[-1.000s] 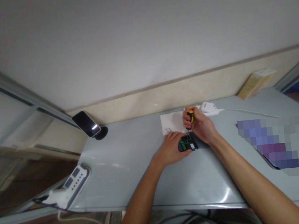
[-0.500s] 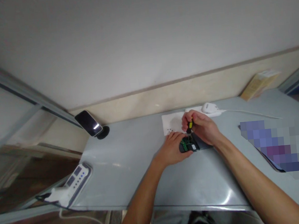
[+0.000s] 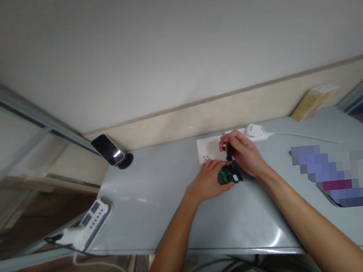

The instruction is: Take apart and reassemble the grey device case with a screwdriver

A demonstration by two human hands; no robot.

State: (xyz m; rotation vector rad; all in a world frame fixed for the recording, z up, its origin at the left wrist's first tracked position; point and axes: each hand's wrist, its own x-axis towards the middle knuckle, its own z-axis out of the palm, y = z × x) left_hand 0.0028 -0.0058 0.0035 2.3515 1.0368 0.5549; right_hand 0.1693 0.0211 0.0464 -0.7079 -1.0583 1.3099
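Observation:
A small dark device with an exposed green circuit board (image 3: 224,175) lies on the grey table. My left hand (image 3: 209,179) is closed around its left side, thumb at the near edge and fingers at the far edge. Above the board, my right hand (image 3: 244,151) grips a black and yellow screwdriver (image 3: 229,152), held nearly upright with its lower end at the device's far edge. Whether its tip touches a screw cannot be made out. Just behind, several tiny dark pieces, looking like screws, rest on a white sheet of paper (image 3: 212,145).
A white power strip (image 3: 262,137) with a plug lies behind my right hand. A phone on a stand (image 3: 108,150) is at the back left, another power strip (image 3: 95,217) at the left edge. A blurred-out phone-like slab (image 3: 331,178) and a yellow box (image 3: 313,102) are on the right.
My right hand has shifted slightly and its fingers have turned the screwdriver's handle. My left hand and the device stay in place.

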